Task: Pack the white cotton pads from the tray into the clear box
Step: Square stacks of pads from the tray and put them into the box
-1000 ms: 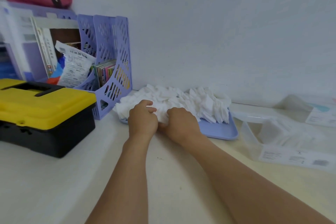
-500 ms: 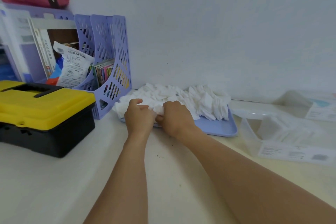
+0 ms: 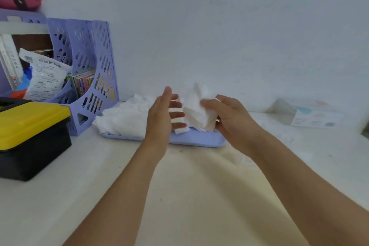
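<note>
Single view: head-worn wide-angle cam, looking fwd and down along both forearms onto the table (image 3: 60, 195). Faces the wall (image 3: 239, 26) at the table's far edge. Hands near centre, close to lens; edges bowed by lens distortion.

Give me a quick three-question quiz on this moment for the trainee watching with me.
1. True or false: the right hand holds a bunch of cotton pads.
2. Which is open, fingers spread: A) left hand B) right hand?
3. What colour is the tray under the pile of pads?

Key: 1 true; 2 A; 3 light purple.
</note>
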`<state>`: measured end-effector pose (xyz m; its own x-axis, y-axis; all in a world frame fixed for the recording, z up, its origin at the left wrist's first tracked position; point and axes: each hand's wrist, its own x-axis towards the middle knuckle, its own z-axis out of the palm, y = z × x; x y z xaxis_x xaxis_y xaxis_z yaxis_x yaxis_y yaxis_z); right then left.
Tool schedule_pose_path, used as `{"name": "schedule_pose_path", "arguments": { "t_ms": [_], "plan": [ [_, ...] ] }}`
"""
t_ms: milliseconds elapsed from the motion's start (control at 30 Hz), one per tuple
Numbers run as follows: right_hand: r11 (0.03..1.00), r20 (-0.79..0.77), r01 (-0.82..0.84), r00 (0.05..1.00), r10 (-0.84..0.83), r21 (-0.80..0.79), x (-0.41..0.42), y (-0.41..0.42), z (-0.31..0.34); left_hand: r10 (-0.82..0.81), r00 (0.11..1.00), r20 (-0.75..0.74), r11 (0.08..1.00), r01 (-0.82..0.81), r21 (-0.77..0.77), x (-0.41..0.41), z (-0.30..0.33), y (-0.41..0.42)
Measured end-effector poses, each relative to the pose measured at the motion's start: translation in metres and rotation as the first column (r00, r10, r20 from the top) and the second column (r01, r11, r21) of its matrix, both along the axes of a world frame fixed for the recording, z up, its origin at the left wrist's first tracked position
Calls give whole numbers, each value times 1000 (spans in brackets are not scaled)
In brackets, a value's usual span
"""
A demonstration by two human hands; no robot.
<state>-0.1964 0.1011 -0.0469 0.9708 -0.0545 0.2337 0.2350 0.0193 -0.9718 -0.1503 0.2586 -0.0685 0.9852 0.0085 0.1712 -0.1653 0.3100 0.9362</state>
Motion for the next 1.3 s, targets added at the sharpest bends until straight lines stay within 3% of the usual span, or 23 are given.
{"name": "schedule_pose_path", "arguments": {
  "t_ms": [67, 133, 333, 433, 700, 900, 1300],
  "plan": [
    [999, 14, -5, 1000, 5, -35, -10, -22, -8, -290, 948, -130, 955, 279, -97, -20, 2, -27],
    [996, 28, 17, 1000, -15, -87, -17, -40, -15, -384, 918, -102, 923, 378, -72, -32, -7, -46],
    [946, 91, 148, 988, -127, -287, -26, -69, -13, -288, 957, 42, 954, 283, 99, -38, -29, -66],
    [940, 110, 163, 985, -136, -301, -25, -76, -18, -325, 945, 29, 942, 320, 105, -43, -33, -73],
    [994, 36, 107, 994, -106, -27, -22, -90, -24, -517, 855, -42, 853, 511, -107, -32, -39, -68],
    [996, 24, 92, 995, -93, 17, -20, -95, -25, -563, 816, -131, 805, 506, -309, -29, -32, -69],
    [987, -9, 158, 987, -158, 20, -14, -101, -27, -407, 895, -182, 908, 374, -190, -25, -43, -75]
  ]
}}
